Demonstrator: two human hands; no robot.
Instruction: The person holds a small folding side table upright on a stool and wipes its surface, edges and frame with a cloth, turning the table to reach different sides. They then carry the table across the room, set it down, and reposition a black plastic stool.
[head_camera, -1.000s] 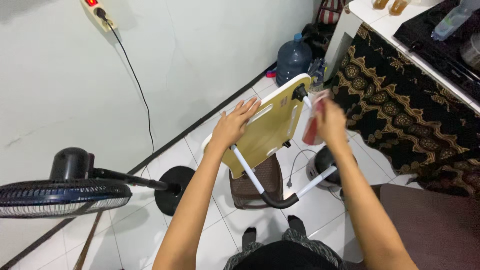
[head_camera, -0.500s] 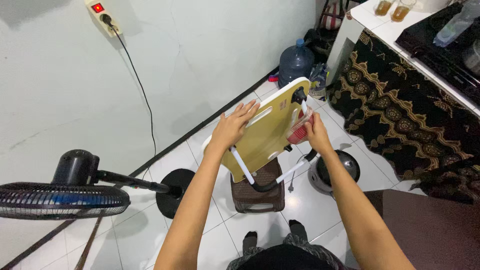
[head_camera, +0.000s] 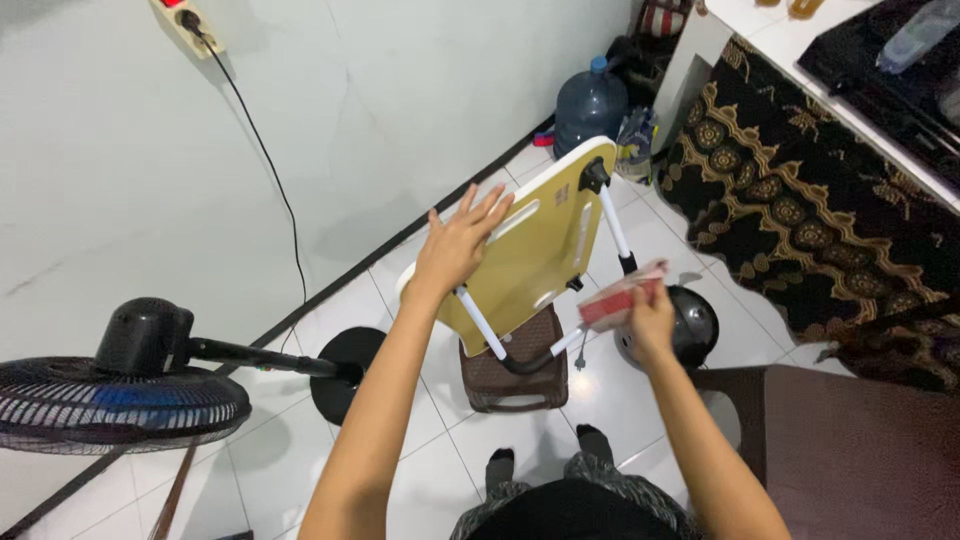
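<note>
My left hand (head_camera: 457, 243) rests flat with spread fingers on the underside of a small yellow folding table (head_camera: 540, 250), holding it tilted up over a brown plastic stool (head_camera: 515, 375). The table's white tube legs (head_camera: 610, 215) with black ends fold against it. My right hand (head_camera: 650, 318) holds a red and white cloth or packet (head_camera: 618, 297) close to the lower part of a white leg, just off the tube.
A black standing fan (head_camera: 130, 385) with its round base (head_camera: 345, 375) is at the left. A blue water jug (head_camera: 588, 108) stands by the wall. A black rice cooker (head_camera: 690, 325) sits on the tiled floor. A patterned dark cloth (head_camera: 800, 220) drapes a counter at the right.
My right hand slid down from the top of the white leg to its lower end, carrying the red and white thing. The left hand stayed on the table.
</note>
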